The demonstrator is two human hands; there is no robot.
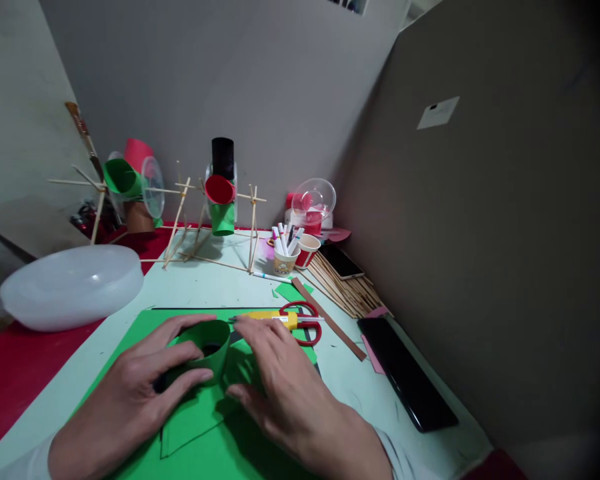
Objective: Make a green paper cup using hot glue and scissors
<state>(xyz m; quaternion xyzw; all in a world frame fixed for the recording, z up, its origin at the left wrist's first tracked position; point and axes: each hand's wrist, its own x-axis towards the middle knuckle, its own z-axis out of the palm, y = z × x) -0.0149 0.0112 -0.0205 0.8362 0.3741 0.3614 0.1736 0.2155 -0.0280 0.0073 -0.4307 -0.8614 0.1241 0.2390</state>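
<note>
A short green paper tube [219,363] stands upright on green sheets of paper [190,423]. My left hand [140,377] grips its left wall, fingers at and inside the rim and the thumb along the near outside. On the tube's right side is my right hand [287,393], fingers stretched out and thumb apart; whether it touches the tube I cannot tell. Just beyond the right fingertips lies a yellow-handled tool [267,316], partly hidden by them. Red-handled scissors [314,333] lie against it, their blades mostly covered.
Behind stand two stick frames [253,227] carrying coloured paper tubes [220,190]. A cup of markers [284,263], wooden sticks [347,287], a brown strip [330,321] and a black phone-like slab [407,377] lie to the right. At left is a translucent bowl [75,287].
</note>
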